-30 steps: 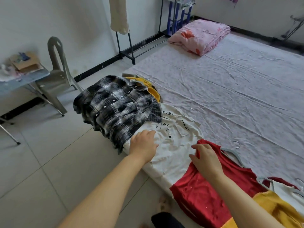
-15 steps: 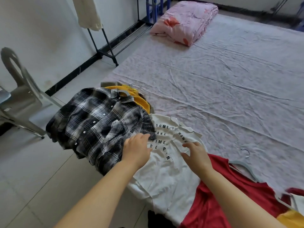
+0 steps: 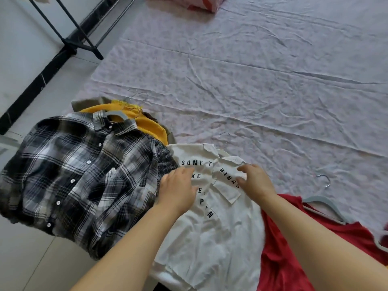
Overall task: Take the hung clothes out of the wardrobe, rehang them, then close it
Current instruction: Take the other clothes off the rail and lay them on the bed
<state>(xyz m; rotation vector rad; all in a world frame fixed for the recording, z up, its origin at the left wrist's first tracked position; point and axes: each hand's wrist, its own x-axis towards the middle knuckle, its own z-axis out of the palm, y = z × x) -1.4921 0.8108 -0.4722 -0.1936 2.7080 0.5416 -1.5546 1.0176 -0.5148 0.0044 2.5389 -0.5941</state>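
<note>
A white shirt with black lettering lies on the bed's near edge, its hanger hook showing above the collar. My left hand rests flat on the shirt's left chest. My right hand touches the shirt by its collar and right chest, fingers slightly bent. Left of it lies a black-and-white plaid shirt on a grey hanger, partly over a yellow garment. A red garment on a grey hanger lies to the right.
The mattress with its pale wrinkled sheet spreads ahead. A folded pink quilt sits at its far end. A black metal rack's legs stand on the tiled floor at upper left.
My view dropped and closed in on the clothes. My right hand left the red garment and moved up to the white shirt's collar; my left hand slid slightly onto the lettering.
</note>
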